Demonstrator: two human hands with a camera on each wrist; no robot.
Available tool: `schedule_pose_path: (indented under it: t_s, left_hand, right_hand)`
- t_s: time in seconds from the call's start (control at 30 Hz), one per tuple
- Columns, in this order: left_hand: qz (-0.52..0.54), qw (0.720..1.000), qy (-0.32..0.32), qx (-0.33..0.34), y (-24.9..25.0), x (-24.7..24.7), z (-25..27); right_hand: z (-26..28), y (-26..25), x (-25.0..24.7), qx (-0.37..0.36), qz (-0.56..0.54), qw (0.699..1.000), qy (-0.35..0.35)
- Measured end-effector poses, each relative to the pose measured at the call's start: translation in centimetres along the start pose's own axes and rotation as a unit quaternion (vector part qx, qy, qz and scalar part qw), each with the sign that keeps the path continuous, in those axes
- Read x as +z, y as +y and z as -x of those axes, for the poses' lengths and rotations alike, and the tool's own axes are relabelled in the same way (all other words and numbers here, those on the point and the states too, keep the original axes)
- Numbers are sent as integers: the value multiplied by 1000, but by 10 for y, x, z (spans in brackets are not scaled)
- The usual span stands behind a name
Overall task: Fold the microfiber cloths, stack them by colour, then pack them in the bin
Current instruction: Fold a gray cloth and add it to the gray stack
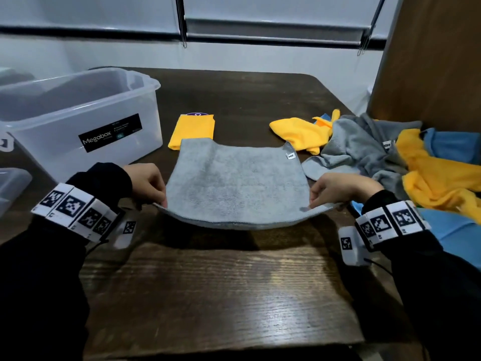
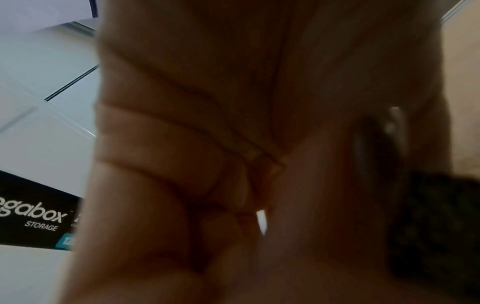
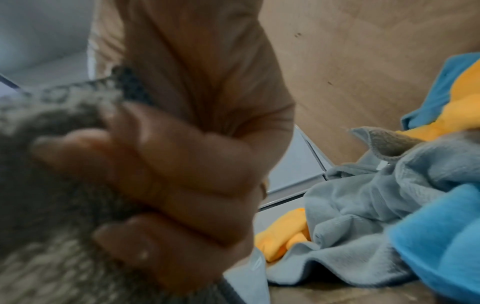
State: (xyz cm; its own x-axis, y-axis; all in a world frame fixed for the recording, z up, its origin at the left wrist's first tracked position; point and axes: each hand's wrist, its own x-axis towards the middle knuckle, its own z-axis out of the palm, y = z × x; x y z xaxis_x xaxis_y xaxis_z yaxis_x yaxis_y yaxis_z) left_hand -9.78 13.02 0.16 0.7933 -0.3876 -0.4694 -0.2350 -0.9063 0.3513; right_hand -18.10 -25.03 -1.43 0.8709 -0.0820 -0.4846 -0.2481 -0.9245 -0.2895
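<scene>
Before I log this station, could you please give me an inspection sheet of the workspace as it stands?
Surface: dark wooden table.
Job's things: grey cloth lifted by its near corners; folded yellow cloth behind it; clear bin on the left, nothing seen inside; unfolded pile of grey, yellow and blue on the right.
Clutter: purple round sticker.
Grippers: left hand and right hand each pinch a corner.
Cables: thin black lead at right wrist.
Surroundings: white blinds, wooden panel.

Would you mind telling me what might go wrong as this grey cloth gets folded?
The grey cloth overlaps the folded yellow cloth, so moving it could drag that one askew. Both the left hand and right hand pinch only its near corners, so the sagging middle may fold unevenly.
</scene>
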Motion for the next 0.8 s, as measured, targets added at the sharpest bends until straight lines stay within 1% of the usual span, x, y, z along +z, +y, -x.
schedule_pose_path:
  t_s: [0.03, 0.1, 0.13, 0.17, 0.2, 0.23, 0.27, 0.33, 0.37, 0.4, 0.43, 0.47, 0.53, 0.6, 0.67, 0.7, 0.77, 0.8]
  left_hand:
    - [16, 1000, -3, -3, 1, 0, 2]
    - [17, 1000, -1, 4, 0, -1, 3]
    - [-2, 1000, 5, 19, -2, -3, 3]
    - [-27, 999, 13, 38, -4, -3, 3]
    - [-53, 997, 29, 57, -6, -4, 1]
    - [-76, 993, 59, 72, -9, -3, -4]
    - [-84, 988, 102, 85, -12, -1, -9]
    - [-73, 974, 200, 75, -13, 2, -18]
    - [-72, 967, 237, 63, -12, 5, -20]
    - [-67, 960, 263, 62, -14, 7, -23]
    - [-58, 958, 272, 72, -15, 8, -23]
    - [-27, 960, 260, 99, -21, 6, -23]
    - [65, 969, 190, 145, -25, 3, -18]
    - [118, 969, 122, 182, -25, 4, -14]
    - [125, 963, 119, 208, -25, 4, -15]
    - [130, 958, 136, 218, -24, 3, -15]
    - [149, 946, 152, 245, -23, 2, -14]
    - [165, 941, 148, 254, -26, 1, -15]
  right_hand:
    - [-3, 0, 2, -13, -16, 999, 39]
    - [-7, -1, 6, -55, -110, 983, 134]
    - [-7, -2, 6, -72, -156, 972, 157]
    - [-6, -5, 5, -88, -176, 968, 153]
    - [-5, -6, 3, -103, -156, 974, 125]
    - [-4, -7, 3, -108, -111, 983, 96]
    - [-4, -8, 3, -111, -53, 989, 83]
    - [-7, -7, 4, -114, 44, 986, 115]
    - [-9, -6, 5, -119, 74, 981, 134]
    - [-11, -4, 6, -117, 89, 980, 138]
    - [-12, -2, 7, -110, 98, 980, 131]
    - [-14, 1, 7, -97, 113, 983, 111]
    - [-16, 4, 7, -58, 164, 982, 69]
    - [-18, 6, 8, -34, 195, 977, 76]
    - [-18, 6, 7, -40, 203, 970, 130]
    - [-17, 6, 6, -51, 197, 965, 168]
    - [-14, 5, 2, -87, 145, 958, 232]
    - [-13, 6, 1, -116, 99, 957, 248]
